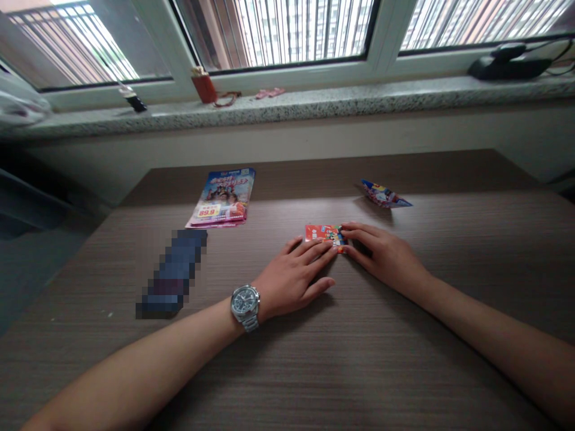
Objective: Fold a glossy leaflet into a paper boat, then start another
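Observation:
A small folded paper (320,231), red with colourful print, lies flat on the table in front of me. My left hand (299,278), a watch (245,300) on its wrist, rests with its fingers stretched out over the paper's lower edge. At the paper's right end is my right hand (381,251); its fingers and thumb are closed on that edge. Beyond the right hand stands a folded paper piece (385,194) with pointed ends, printed in blue, red and yellow. The fingers cover part of the red paper.
A stack of printed flyers (224,197) lies at the back left of the brown table (287,377). Nearer on the left is a pixelated dark object (173,275). The window sill (323,105) holds a red item (204,87), pink pieces and a black device (510,64) with cables.

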Available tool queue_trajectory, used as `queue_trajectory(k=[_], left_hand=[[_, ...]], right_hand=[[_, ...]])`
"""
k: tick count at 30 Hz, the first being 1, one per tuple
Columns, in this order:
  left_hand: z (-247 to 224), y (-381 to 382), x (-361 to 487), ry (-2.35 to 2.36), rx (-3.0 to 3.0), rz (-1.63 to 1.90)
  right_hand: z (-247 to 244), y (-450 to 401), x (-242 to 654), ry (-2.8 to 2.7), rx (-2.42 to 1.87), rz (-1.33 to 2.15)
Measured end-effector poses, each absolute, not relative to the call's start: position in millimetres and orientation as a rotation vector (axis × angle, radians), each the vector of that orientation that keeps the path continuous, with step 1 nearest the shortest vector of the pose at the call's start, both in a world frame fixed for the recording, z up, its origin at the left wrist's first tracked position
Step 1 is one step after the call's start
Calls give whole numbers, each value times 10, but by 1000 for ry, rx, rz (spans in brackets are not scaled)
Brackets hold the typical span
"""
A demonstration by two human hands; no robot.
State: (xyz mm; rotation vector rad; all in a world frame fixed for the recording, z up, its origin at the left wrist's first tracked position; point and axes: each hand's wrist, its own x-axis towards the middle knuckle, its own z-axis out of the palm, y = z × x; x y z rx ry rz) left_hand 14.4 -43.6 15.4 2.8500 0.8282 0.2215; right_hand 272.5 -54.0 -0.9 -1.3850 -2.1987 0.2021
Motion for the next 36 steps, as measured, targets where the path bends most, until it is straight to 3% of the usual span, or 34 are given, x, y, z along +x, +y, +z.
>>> queue_trajectory(k=[36], left_hand=[[288, -370, 48, 962, 2834, 398]], right_hand=[[-10, -546, 2741, -2251, -1431, 159]])
